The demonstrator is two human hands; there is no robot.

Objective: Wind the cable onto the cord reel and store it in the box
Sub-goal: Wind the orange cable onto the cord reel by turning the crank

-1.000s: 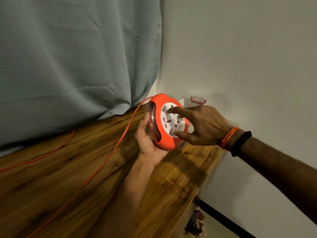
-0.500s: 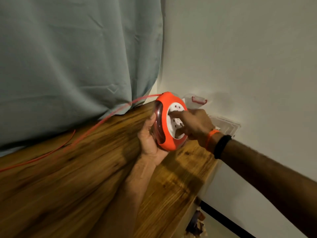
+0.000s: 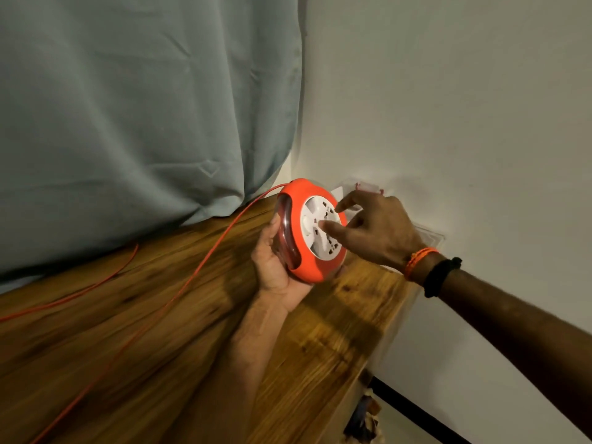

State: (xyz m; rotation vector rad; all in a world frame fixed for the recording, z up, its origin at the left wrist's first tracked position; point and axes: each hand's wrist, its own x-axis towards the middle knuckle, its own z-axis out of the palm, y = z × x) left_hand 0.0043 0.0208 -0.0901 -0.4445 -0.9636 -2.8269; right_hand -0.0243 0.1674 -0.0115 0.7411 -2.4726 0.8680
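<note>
An orange cord reel [image 3: 312, 271] with a white socket face [image 3: 315, 216] stands on edge above the wooden table's far corner. My left hand [image 3: 272, 267] grips it from behind and below, palm against its clear side. My right hand [image 3: 381, 229] reaches in from the right, with thumb and forefinger tips touching the white face. The thin orange cable [image 3: 192, 274] leaves the reel's top and runs down to the left across the table; a second stretch [image 3: 105, 277] lies further left. A clear plastic box [image 3: 429, 238] with a red latch [image 3: 368, 186] sits behind the reel against the wall.
The wooden table [image 3: 336, 347] ends at its right edge close to the white wall [image 3: 448, 107]. A grey-green curtain [image 3: 144, 107] hangs over the table's back edge. Below the table's right side lies some clutter on the floor [image 3: 365, 421].
My right hand has worked round the white face, from spread fingers to a closed grip to fingertips again. The cable lifted and swung left, then dropped back across the table.
</note>
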